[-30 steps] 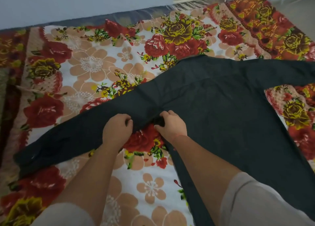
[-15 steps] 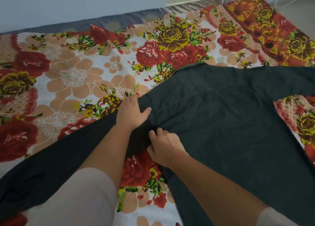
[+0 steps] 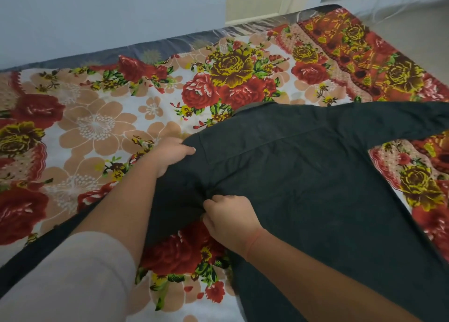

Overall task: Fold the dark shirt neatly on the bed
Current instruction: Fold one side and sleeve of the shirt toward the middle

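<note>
Sleeve fold: left hand (image 3: pixel 170 154) grips the dark shirt (image 3: pixel 315 188) at the shoulder, right hand (image 3: pixel 230 221) pinches its underarm; move both together for a straight crease.

left hand (image 3: pixel 170 155): is moved from the near edge of the sleeve (image 3: pixel 177 200) to its shoulder end.
sleeve: is bunched up there.

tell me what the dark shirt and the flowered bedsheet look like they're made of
The dark shirt: matte woven cloth, probably cotton or a blend; a stitched seam shows, and it bunches in soft creases where the right hand pinches it. The flowered bedsheet: thin printed cloth, perhaps cotton or polyester; it lies flat with fine wrinkles.
</note>
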